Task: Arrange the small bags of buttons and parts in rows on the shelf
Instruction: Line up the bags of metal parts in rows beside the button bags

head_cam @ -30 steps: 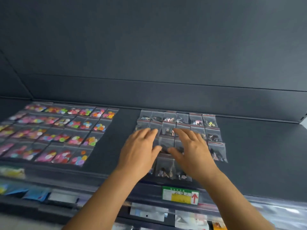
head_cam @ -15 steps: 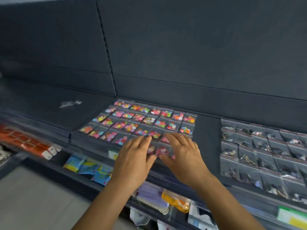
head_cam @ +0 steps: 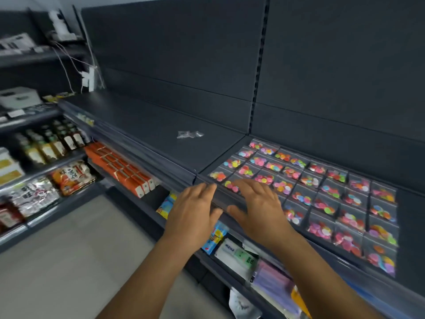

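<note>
Hovering at the front edge of the dark shelf (head_cam: 161, 134), both hands are lying flat, palms down, fingers spread and holding nothing. The left hand (head_cam: 195, 212) is sitting over the shelf lip, just left of the grid; the right hand (head_cam: 259, 210) is covering the near-left corner of the grid of button bags (head_cam: 317, 192), its fingertips resting on or just above the front bags, though I cannot tell which.

What the coming move is likely turning on is a stray clear bag (head_cam: 189, 134), lying alone on the bare shelf section to the left, well apart from the rows. From the hands it is lying farther back and a little to the left, with its long axis running roughly along the shelf's length. The left hand is looking the nearer of the two, so a reach forward from that side is seeming the natural one; its contents are too small to make out.

The grid itself is stretching away to the right of the hands, rows running back toward the rear panel (head_cam: 322, 65), bags touching or overlapping their neighbours.
</note>
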